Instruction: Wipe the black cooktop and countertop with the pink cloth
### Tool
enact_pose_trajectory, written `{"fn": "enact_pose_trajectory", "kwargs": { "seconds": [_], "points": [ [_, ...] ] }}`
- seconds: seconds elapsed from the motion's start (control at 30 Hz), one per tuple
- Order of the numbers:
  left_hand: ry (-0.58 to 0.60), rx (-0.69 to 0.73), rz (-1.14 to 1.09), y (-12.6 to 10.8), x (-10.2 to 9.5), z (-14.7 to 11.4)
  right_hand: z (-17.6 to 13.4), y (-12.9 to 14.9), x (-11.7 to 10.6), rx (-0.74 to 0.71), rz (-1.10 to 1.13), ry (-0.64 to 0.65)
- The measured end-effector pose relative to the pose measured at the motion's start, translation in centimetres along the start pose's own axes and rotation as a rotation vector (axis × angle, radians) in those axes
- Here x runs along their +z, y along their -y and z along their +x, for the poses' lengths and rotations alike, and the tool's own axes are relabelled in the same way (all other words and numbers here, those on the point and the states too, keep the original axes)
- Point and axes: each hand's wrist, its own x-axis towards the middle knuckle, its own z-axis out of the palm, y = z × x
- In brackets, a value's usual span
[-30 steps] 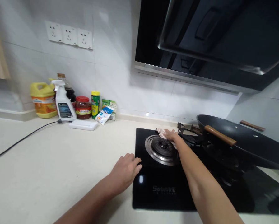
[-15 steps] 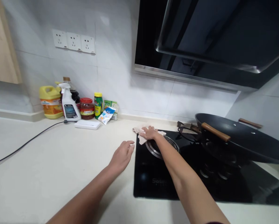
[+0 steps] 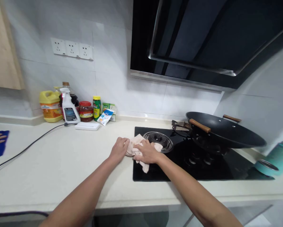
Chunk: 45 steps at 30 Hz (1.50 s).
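Note:
A pale pink cloth (image 3: 136, 141) lies bunched across the left edge of the black glass stove (image 3: 150, 175), beside the left burner (image 3: 163, 142). My right hand (image 3: 147, 152) presses down on the cloth, its fingers bent into the folds. At the cloth's left end, my left hand (image 3: 119, 148) is closed on its edge, over the white counter (image 3: 84, 164). The fingertips of the left hand are partly hidden.
A large black wok (image 3: 226, 132) with wooden handles sits on the right side of the stove, under the range hood (image 3: 184, 41). A teal container (image 3: 278, 157) stands at far right. Bottles and a spray bottle (image 3: 69, 107) line the wall; a black cord (image 3: 32, 142) crosses the counter.
My right hand has drawn the cloth from the stove's back left corner toward me. My left hand, free before, has closed on the cloth's left end. The view has shifted.

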Motion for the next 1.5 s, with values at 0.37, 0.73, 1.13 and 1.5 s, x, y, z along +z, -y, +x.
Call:
{"fn": "enact_pose_trajectory", "kwargs": {
  "seconds": [0.37,0.73,1.13,1.5],
  "points": [
    [0.111,0.040,0.006,-0.5,0.2,-0.4,-16.4,-3.4,1.0,0.340,-0.103,-0.187],
    [0.189,0.266,-0.103,-6.3,-1.0,-4.2,-11.1,5.9,2.2,0.436,-0.013,-0.241],
    [0.400,0.152,0.122,-5.8,-5.1,-13.9,-11.9,6.5,1.7,-0.092,0.659,-0.484],
    [0.267,0.132,0.475,-9.7,-0.3,-14.9,-11.8,-5.7,3.0,0.220,0.208,-0.534]
  ]
}}
